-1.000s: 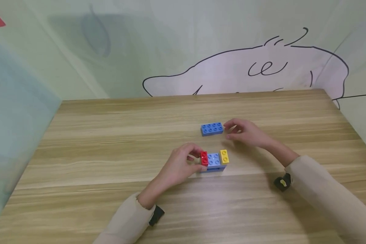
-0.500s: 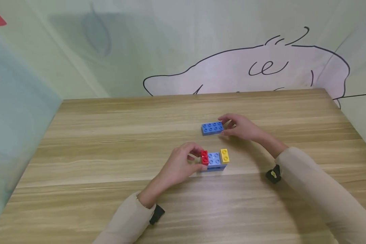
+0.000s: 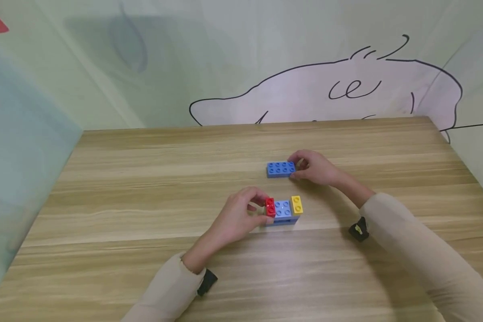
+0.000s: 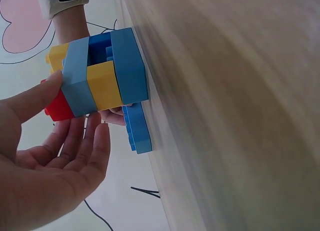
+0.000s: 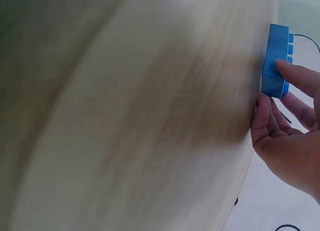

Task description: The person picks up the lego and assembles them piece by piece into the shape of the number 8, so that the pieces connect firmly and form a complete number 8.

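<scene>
My left hand (image 3: 238, 217) holds the left end of a small stack of toy building bricks, thumb and fingers on either side of its red brick (image 3: 270, 208). A light blue brick (image 3: 282, 208) lies under that red one and under a yellow brick (image 3: 296, 205) at the right end. Lower down, the left wrist view shows another yellow brick (image 4: 104, 84) above a blue base brick (image 4: 129, 66), with a gap between the layers. Farther back on the table, my right hand (image 3: 315, 167) pinches the right end of a separate blue eight-stud brick (image 3: 280, 169) between thumb and fingers.
Both brick groups stand on a wood-grain table (image 3: 145, 188), the separate one behind the stack. A pale wall covering (image 3: 225, 53) with line drawings rises right behind the table's far edge. Dark straps show at both cuffs.
My right hand has moved left from beside the separate blue brick and now pinches its end. That brick has turned slightly. The left hand keeps its hold on the stack.
</scene>
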Demonstrator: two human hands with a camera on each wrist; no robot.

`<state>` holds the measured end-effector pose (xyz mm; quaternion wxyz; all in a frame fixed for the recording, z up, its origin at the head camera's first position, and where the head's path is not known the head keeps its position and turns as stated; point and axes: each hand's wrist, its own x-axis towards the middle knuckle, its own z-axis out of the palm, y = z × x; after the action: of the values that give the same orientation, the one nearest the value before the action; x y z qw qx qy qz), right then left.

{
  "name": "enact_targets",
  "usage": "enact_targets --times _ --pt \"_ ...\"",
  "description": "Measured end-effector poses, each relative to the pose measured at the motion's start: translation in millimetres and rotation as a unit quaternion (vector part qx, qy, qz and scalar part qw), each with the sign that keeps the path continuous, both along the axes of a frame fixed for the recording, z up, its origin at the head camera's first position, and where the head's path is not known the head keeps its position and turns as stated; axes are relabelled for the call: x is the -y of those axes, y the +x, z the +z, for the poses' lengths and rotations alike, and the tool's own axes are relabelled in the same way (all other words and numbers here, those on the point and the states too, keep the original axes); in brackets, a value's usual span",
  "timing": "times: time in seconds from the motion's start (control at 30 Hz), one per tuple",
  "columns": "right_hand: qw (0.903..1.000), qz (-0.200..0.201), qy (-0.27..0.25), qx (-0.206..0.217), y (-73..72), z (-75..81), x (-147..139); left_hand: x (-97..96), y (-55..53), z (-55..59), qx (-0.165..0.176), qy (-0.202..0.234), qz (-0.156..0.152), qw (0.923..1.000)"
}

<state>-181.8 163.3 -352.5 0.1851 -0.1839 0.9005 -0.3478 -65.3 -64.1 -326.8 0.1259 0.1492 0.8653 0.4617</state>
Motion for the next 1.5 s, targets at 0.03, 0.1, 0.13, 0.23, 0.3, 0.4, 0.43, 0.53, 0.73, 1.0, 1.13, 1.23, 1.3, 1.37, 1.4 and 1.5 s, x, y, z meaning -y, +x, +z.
enact_targets --times 0.03,0.1,0.13,0.23,0.3,0.4,0.43,0.53,0.73,1.0,1.13,1.23,1.3,1.37,1.4,1.5 --pt "1.0000 0.001 -0.001 -0.002 0.5 0.0 -0.3 0.1 0.1 0.2 0.001 0.000 0.000 1.0000" --pt "1.0000 0.003 -0.005 -0.005 1.7 -0.1 -1.5 0.2 0.1 0.1 0.002 0.000 0.001 1.0000" --pt "0.9999 0.003 -0.006 -0.008 2.4 -0.2 -2.1 0.3 0.1 0.1 0.001 0.000 0.000 1.0000" --pt "0.9998 0.005 -0.012 -0.014 5.5 0.1 -4.3 0.4 0.1 -0.4 0.000 0.001 -0.002 1.0000" --pt "0.9997 0.007 -0.016 -0.019 8.2 1.0 -6.4 0.3 0.0 -0.7 0.000 0.003 -0.004 1.0000" --pt "0.9994 0.009 -0.019 -0.026 12.8 4.9 -9.7 0.2 -0.3 -0.9 0.001 0.002 -0.004 1.0000" --pt "0.9992 0.013 -0.020 -0.032 14.7 7.2 -10.8 0.2 -0.3 -1.0 0.002 0.002 -0.004 1.0000" --pt "0.9985 0.016 -0.022 -0.048 20.8 16.4 -14.0 0.3 -0.3 -0.9 0.006 0.000 -0.001 1.0000" --pt "0.9950 0.036 -0.052 -0.078 36.1 39.8 -17.9 0.8 0.5 -0.3 0.004 -0.002 0.002 1.0000" --pt "0.9896 0.092 -0.068 -0.087 60.7 62.7 -16.5 1.3 1.2 0.2 -0.001 0.003 0.002 1.0000" --pt "0.9897 0.101 -0.067 -0.076 71.8 65.9 -14.6 1.3 0.4 -0.4 -0.004 0.005 -0.001 1.0000" --pt "0.9887 0.107 -0.075 -0.075 77.0 63.6 -13.5 1.4 -0.3 -1.4 -0.013 0.008 -0.007 0.9999" --pt "0.9871 0.112 -0.081 -0.080 79.4 61.2 -12.7 1.6 -0.5 -2.1 -0.020 0.010 -0.010 0.9997" --pt "0.9858 0.115 -0.087 -0.085 81.2 59.0 -12.0 1.7 -0.6 -2.7 -0.021 0.012 -0.011 0.9996" --pt "0.9854 0.116 -0.089 -0.087 81.9 58.0 -11.7 1.7 -0.5 -2.3 -0.019 0.013 -0.011 0.9997" --pt "0.9845 0.116 -0.094 -0.091 83.6 56.3 -11.2 1.8 -0.7 -2.5 -0.018 0.014 -0.013 0.9997"
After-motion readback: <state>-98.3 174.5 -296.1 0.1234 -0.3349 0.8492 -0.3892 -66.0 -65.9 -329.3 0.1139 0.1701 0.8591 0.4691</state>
